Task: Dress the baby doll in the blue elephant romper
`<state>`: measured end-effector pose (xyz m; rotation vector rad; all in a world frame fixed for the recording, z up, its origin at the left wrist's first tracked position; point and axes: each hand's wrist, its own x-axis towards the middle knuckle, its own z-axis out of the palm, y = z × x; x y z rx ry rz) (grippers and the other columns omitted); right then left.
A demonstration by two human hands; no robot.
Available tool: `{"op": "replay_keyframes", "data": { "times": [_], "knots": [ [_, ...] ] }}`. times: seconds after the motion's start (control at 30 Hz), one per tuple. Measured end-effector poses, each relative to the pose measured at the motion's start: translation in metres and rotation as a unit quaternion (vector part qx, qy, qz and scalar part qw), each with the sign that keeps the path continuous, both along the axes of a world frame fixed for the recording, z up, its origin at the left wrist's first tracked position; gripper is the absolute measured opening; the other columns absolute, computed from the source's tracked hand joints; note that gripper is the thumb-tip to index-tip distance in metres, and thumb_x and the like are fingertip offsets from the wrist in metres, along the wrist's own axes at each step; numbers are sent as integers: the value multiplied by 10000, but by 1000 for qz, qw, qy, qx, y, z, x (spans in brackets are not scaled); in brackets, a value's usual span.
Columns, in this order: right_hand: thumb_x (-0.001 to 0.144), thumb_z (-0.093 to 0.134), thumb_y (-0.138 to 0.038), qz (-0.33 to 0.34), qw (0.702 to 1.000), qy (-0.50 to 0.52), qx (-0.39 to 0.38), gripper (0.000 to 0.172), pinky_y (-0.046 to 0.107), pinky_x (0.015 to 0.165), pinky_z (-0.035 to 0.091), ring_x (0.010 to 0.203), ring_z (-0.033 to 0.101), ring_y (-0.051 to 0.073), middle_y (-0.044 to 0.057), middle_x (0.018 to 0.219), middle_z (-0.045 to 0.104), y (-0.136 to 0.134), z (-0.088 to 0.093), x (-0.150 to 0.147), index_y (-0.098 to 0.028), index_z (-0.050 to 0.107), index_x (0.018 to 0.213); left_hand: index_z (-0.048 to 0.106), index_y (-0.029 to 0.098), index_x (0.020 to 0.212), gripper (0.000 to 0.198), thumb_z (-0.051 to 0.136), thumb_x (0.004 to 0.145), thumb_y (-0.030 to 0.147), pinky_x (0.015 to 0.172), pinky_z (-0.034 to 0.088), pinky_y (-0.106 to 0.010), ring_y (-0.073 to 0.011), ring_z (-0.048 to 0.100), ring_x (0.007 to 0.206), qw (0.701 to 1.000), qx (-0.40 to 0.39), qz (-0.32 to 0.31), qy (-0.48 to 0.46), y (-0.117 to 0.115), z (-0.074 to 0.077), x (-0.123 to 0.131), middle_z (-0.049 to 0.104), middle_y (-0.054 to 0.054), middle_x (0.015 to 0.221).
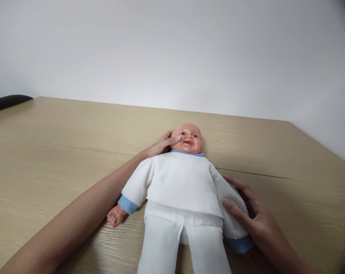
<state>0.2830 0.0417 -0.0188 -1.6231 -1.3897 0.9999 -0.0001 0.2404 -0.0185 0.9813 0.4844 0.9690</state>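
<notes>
A baby doll [184,182] lies face up, its bald head towards the far side of the table. It wears a white fleece top with blue collar and cuffs, and white trousers that run out of view at the bottom. My left hand [163,144] holds the side of its head, thumb on the cheek, the other fingers mostly hidden behind. Wrapped around the sleeve on the doll's right-hand side in the picture is my right hand [254,213], thumb on top. The doll's hand beneath that cuff is mostly hidden; its other hand [116,215] rests beside my left forearm.
The light wooden table [61,125] has thin seams running across it. Behind its far edge rises a plain white wall [172,53]. A dark curved object [11,102], perhaps a chair back, shows at the far left edge.
</notes>
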Motion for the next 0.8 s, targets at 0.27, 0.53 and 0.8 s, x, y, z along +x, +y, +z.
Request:
{"op": "replay_keyframes", "data": {
  "times": [0.27,0.53,0.8],
  "knots": [
    [908,773,-668,13,999,0,45,641,429,1122,597,1343,680,334,66,1469,719,4,-1,-2,-324,654,1436,701,138,1377,671,924,834,462,1258,429,-555,-426,618,1437,1000,10,-10,1,6,-7,0,694,-207,1494],
    [1028,680,-397,15,927,-194,322,410,581,1219,450,1425,581,339,122,1499,641,-4,-4,-9,-266,639,1415,670,210,1399,642,821,872,544,1397,256,-477,-324,429,1619,992,-51,115,8,-3,-14,-41,620,-134,1600],
    [892,689,-64,166,813,-208,518,407,453,1124,590,1184,720,256,55,1229,773,-127,9,-33,-268,722,1243,707,187,1330,527,739,949,550,1322,394,-449,-324,535,1537,971,-59,212,96,-112,-15,-102,642,-149,1574]
  ]
}}
